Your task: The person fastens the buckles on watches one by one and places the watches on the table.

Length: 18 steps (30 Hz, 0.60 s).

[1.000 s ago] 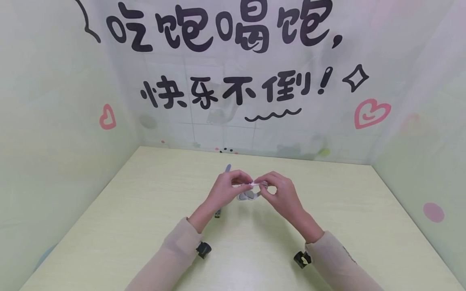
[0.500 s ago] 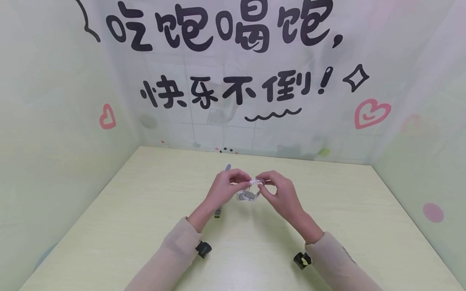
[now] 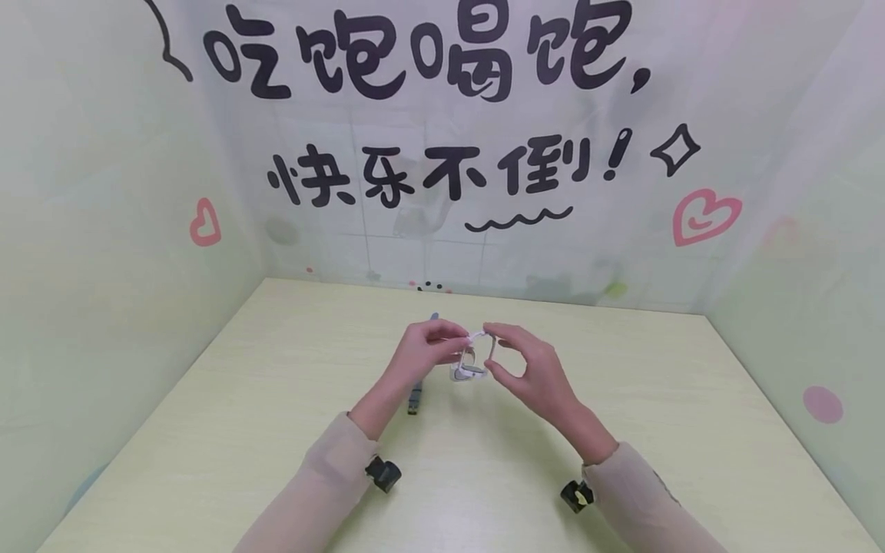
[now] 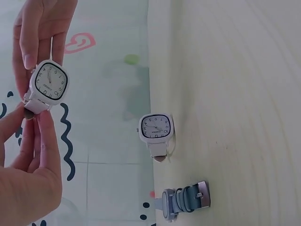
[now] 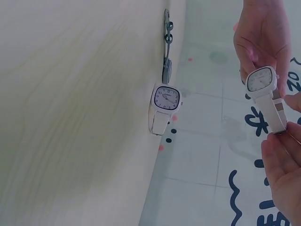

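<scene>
A white wristwatch with a rounded-square dial is held up between both hands, its strap bent into a loop. My left hand pinches the strap close beside the case. On the other side my right hand grips the loop between thumb and fingers, which are spread apart. In the right wrist view the held watch shows its dial towards the camera, the strap running down to the right fingers. Below the hands, a second white wristwatch of the same look sits on the table, its dial upright.
A blue-grey wristwatch lies beside the second white watch; in the head view its strap shows partly behind the left hand. Black wrist cameras hang at the cuffs. A printed curtain stands behind the pale table.
The two hands have drawn slightly apart. The right thumb and fingers have spread wider around the held watch, which has been turned so its loop now shows more openly.
</scene>
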Tool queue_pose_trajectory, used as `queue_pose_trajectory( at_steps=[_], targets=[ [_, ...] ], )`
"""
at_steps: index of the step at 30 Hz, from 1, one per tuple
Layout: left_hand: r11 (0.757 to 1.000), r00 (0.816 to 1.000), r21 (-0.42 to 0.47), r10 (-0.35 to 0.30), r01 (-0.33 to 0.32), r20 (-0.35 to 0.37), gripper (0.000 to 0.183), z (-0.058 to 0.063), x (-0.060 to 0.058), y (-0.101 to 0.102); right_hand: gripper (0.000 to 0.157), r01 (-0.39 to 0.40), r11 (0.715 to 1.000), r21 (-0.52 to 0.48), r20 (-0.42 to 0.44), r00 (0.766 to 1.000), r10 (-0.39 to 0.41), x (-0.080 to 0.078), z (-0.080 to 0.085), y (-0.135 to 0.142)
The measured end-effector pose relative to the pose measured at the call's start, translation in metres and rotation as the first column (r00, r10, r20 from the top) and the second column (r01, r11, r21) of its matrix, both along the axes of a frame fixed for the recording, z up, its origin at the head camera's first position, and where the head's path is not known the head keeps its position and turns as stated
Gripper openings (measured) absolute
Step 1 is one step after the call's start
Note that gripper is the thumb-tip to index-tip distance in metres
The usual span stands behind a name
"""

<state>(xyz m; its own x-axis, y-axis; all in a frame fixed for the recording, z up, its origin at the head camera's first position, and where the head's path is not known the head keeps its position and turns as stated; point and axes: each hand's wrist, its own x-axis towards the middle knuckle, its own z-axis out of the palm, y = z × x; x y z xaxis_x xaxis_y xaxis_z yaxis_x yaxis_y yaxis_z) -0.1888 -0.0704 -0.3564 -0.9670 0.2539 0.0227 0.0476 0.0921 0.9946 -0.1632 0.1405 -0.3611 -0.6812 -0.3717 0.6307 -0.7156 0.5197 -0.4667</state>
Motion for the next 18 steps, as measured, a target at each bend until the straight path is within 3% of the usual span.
queue_pose_trajectory(
  at_steps=[9, 18],
  targets=[
    [0.997, 0.993, 0.069, 0.007, -0.015, 0.119, 0.025, -0.0001, -0.0009, -0.0005, 0.068, -0.058, 0.997, 0.049, 0.039, 0.998, 0.056, 0.0013, -0.0022, 0.0014],
    [0.995, 0.986, 0.102, -0.021, 0.004, 0.163, 0.029, -0.0015, -0.0009, -0.0011, 0.07, -0.042, 0.997, 0.057, 0.035, 0.999, 0.04, 0.0027, -0.0006, 0.0019]
  ],
)
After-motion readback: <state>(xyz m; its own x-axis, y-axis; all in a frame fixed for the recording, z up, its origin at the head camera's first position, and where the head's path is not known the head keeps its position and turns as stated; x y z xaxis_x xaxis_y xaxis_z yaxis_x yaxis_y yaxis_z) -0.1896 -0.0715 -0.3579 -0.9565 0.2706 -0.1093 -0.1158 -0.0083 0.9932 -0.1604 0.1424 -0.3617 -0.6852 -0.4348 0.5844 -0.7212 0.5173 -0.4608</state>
